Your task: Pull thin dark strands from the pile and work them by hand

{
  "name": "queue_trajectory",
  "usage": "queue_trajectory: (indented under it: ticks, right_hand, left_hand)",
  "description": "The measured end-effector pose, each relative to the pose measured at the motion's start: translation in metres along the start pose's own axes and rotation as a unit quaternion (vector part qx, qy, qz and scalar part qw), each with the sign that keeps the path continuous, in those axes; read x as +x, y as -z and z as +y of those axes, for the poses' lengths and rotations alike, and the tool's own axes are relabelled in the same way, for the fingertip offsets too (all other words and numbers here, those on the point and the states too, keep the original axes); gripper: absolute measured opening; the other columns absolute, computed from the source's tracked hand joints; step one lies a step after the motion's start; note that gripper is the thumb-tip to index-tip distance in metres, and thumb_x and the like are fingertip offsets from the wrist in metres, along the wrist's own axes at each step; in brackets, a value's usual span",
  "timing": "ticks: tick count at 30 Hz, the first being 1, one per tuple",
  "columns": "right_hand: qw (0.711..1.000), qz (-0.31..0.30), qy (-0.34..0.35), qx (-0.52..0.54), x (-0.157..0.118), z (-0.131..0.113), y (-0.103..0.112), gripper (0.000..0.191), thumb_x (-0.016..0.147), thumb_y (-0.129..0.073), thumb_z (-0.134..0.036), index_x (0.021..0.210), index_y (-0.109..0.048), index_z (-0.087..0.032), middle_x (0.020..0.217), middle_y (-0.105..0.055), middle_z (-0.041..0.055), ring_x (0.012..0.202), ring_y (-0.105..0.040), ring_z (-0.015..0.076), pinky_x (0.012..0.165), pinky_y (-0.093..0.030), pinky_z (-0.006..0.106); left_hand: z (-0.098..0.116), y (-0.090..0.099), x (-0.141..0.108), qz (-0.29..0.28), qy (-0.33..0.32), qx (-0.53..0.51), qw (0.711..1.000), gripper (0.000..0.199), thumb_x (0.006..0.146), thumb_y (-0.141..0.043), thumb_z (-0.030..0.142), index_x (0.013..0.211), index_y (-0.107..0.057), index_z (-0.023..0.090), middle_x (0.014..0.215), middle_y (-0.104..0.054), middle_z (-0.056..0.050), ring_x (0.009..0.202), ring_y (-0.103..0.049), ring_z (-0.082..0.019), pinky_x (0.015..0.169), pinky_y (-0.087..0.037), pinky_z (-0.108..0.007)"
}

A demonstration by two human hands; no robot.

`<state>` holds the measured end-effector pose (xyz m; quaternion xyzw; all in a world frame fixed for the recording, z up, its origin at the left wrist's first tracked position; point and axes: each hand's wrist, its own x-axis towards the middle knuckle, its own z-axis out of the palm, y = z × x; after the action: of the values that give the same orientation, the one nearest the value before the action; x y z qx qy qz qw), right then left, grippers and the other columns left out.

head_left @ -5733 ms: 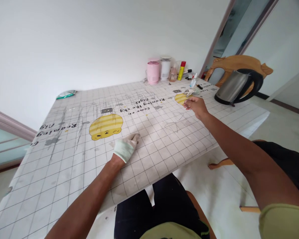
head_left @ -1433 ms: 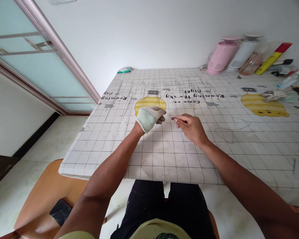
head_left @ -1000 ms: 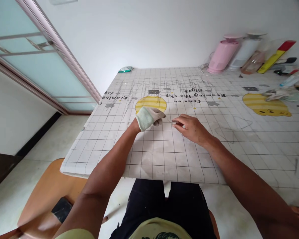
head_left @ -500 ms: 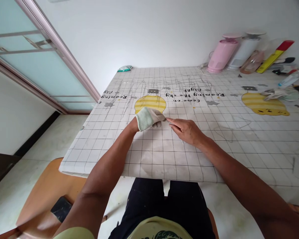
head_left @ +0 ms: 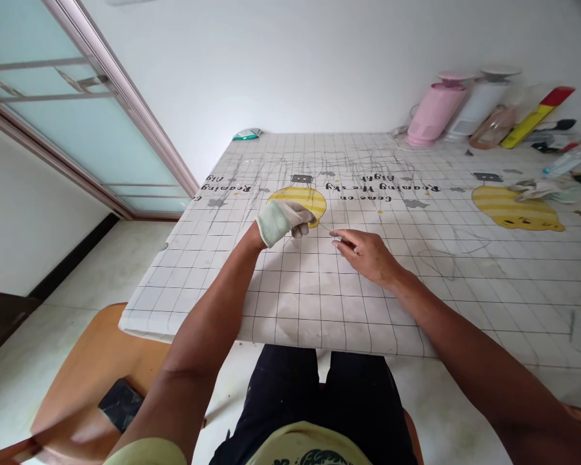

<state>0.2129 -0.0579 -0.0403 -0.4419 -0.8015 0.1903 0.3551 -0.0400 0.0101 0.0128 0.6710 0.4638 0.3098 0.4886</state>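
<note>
My left hand point(head_left: 288, 219) wears a pale, green-cuffed glove and is closed, its fingertips pinched over the yellow balloon print on the tablecloth point(head_left: 290, 297). A thin thread-like line point(head_left: 324, 228) runs from those fingertips toward my right hand point(head_left: 365, 254). Bare, with thumb and forefinger pressed together, the right hand is closed on something small that I cannot make out. A narrow gap separates the two hands, both just above the table. Rows of long dark threads point(head_left: 358, 161) lie across the cloth behind them.
At the back right stand a pink cylinder point(head_left: 436, 113), a white cylinder point(head_left: 477, 106), a bottle point(head_left: 494, 127) and a yellow-red box point(head_left: 537, 117). A glove point(head_left: 552, 187) lies at the right. A green-white packet point(head_left: 247, 134) is at the far left corner; a phone point(head_left: 121, 405) rests on a chair point(head_left: 87, 368).
My hands, touching or nearly so before, have moved apart, the left one away to the left and slightly up. The thin line between them now shows. The whole view has shifted slightly.
</note>
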Motion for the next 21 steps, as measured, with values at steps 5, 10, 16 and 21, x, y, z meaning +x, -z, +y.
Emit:
queue_trajectory:
  ticks: [5,10,16,21]
  right_hand:
    - [0.998,-0.03,0.048,-0.005,-0.003,0.005,0.005,0.039,0.112,-0.052,-0.042,0.134,-0.078,-0.024,0.087,-0.08,0.0042,0.069,-0.071,0.0184,0.065,-0.06,0.034]
    - [0.991,-0.09,0.084,-0.061,-0.004,0.01,0.014,0.038,0.113,-0.052,-0.038,0.141,-0.075,-0.028,0.091,-0.083,0.0032,0.076,-0.075,0.02,0.069,-0.06,0.034]
    - [0.988,-0.067,0.064,-0.123,-0.001,0.005,0.016,0.035,0.111,-0.056,-0.038,0.135,-0.077,-0.023,0.093,-0.083,0.006,0.074,-0.075,0.021,0.067,-0.054,0.034]
    - [0.986,-0.054,0.047,-0.148,0.0,0.002,0.012,0.036,0.113,-0.05,-0.04,0.126,-0.078,-0.022,0.081,-0.08,0.0043,0.064,-0.069,0.0194,0.062,-0.048,0.033]
  left_hand:
    - [0.002,0.003,-0.002,0.006,0.001,0.004,1.0,0.016,0.093,-0.074,0.028,0.09,-0.081,0.014,0.07,-0.074,-0.005,0.055,-0.063,-0.011,0.054,-0.051,-0.023]
    - [0.007,0.001,-0.004,-0.03,0.028,0.012,0.999,0.015,0.093,-0.074,0.026,0.086,-0.081,0.014,0.067,-0.073,-0.005,0.053,-0.062,-0.01,0.053,-0.05,-0.024]
    - [0.001,-0.005,0.001,-0.039,0.037,0.016,0.998,0.015,0.092,-0.072,0.025,0.081,-0.079,0.016,0.068,-0.074,-0.005,0.056,-0.065,-0.012,0.055,-0.053,-0.025]
    - [-0.003,-0.008,0.003,-0.043,0.033,0.009,0.998,0.017,0.093,-0.072,0.029,0.084,-0.08,0.017,0.07,-0.074,-0.006,0.056,-0.065,-0.013,0.054,-0.052,-0.027]
